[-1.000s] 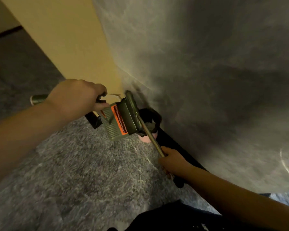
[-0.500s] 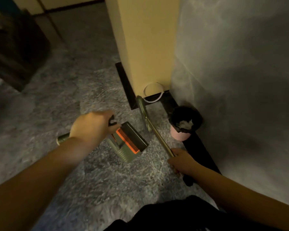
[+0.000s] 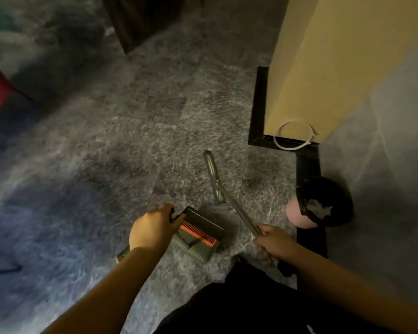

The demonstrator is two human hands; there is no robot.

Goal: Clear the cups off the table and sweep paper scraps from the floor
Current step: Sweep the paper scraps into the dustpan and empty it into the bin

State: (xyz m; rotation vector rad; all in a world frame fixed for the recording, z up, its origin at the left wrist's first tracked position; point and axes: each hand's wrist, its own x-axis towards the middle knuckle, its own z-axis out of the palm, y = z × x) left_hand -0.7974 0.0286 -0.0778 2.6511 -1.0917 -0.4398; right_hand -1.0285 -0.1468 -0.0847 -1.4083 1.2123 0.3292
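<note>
The left hand (image 3: 152, 229) gripped the handle of an olive-green plastic dustpan with an orange comb strip (image 3: 198, 235), resting on the grey speckled floor (image 3: 130, 141). The right hand (image 3: 274, 242) clasped the thin metal pole of a green-headed broom (image 3: 215, 179), its head down on the floor between the dustpan and the tan column. Both tools looked light and stiff, best held mid-handle. No paper scraps could be made out through the blur; a pink bin with a black liner (image 3: 323, 206) stood by the wall.

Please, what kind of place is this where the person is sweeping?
Probably an indoor room, perhaps a home or office corner; it is dim, so I cannot be sure. The floor looks like grey stone tile, a small bin with a black bag stands by the grey wall, beside a yellow pillar.
</note>
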